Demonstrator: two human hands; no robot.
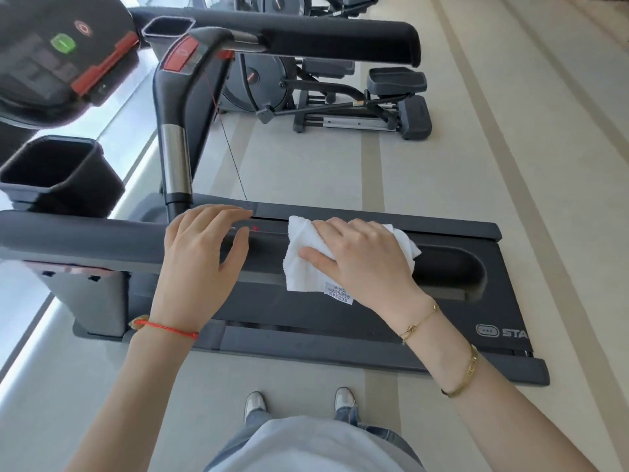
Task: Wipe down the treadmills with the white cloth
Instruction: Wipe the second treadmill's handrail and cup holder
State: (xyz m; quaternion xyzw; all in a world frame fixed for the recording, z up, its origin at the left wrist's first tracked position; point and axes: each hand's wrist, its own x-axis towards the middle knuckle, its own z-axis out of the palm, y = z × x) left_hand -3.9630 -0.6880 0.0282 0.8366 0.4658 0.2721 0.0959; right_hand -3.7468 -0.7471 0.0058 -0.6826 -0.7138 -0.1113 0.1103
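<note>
A black treadmill (490, 321) stands in front of me, seen from its side. Its near padded handrail (85, 240) runs across the middle of the view. My right hand (364, 260) presses the white cloth (303, 264) onto this handrail, fingers spread flat over the cloth, whose label hangs below my palm. To the left of the cloth, my left hand (200, 257) rests on the same handrail with loosely bent fingers. The far handrail (340, 35) runs across the top. The console (51, 63), with a green button, is at the upper left.
A cup holder (58, 175) sits at the left under the console. An elliptical trainer (360, 100) stands beyond the treadmill. A thin safety cord (235, 165) hangs from the red clip on the upright. My feet (299, 401) stand on the pale striped floor (510, 165).
</note>
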